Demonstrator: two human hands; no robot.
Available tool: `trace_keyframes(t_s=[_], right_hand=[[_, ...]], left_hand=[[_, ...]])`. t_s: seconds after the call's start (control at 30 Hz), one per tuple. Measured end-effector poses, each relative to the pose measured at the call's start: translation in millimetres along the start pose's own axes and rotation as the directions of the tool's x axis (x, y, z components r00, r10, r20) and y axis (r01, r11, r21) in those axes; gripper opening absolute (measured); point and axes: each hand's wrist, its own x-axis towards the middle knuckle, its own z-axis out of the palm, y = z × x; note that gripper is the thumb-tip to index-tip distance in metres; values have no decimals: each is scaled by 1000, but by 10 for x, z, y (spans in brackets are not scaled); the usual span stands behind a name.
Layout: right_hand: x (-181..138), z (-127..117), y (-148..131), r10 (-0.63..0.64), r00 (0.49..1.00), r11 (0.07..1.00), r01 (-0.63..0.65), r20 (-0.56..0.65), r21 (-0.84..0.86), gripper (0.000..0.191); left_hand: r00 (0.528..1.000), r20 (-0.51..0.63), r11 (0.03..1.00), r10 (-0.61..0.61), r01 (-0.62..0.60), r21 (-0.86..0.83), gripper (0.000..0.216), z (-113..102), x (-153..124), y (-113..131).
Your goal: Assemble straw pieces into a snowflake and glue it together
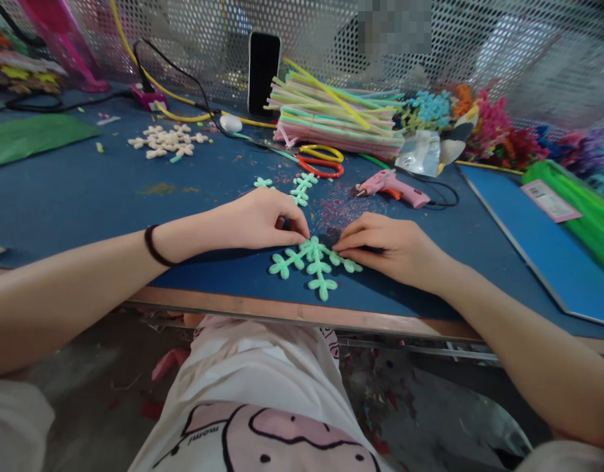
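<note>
Here's your mint-green, fuzzy-stemmed snowflake (313, 250), flat on the blue table (109, 196), with branches spreading left, right and towards you. Your left hand (272, 213) is at its far-left side, thumb and forefinger together, seemingly pinched on its middle. Your right hand (393, 246) is at its right branch, fingers bunched close — whether they're clamped on it, I can't tell.

Watch that middle! Press unevenly and the soft stems could bend, leaving the branches askew; pull the right branch while the left side is pinned, and its joint might come loose. Two loose mint-green branch pieces (304, 187) lie beyond the snowflake, within reach of a stray left knuckle. Beyond and right of it sits the pink plastic glue gun (397, 189) — if it's hot, a careless right-hand reach could mean a burn. The red-and-yellow-handled scissors (305, 160) rest beyond the snowflake too, a possible snag.
</note>
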Motion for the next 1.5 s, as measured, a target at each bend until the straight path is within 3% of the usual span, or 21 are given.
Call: trace_keyframes(t_s=[0.5, 0.8, 1.13, 1.33, 1.5], right_hand=[[-15, 48, -11, -28, 999, 999, 29, 35, -34, 23], [-21, 56, -37, -88, 995, 986, 95, 50, -138, 27], [21, -19, -79, -20, 1000, 1000, 20, -1, 1, 35], [-8, -99, 13, -8, 997, 997, 2, 74, 76, 22], [11, -78, 77, 17, 998, 991, -24, 56, 133, 14]], left_hand=[[999, -9, 998, 33, -33, 54, 16, 17, 1, 28], [998, -19, 997, 53, -51, 65, 15, 31, 4, 27], [991, 23, 984, 133, -135, 118, 16, 15, 10, 15], [985, 55, 969, 161, -168, 181, 16, 2, 7, -16], [981, 56, 975, 188, -193, 109, 14, -25, 8, -70]])
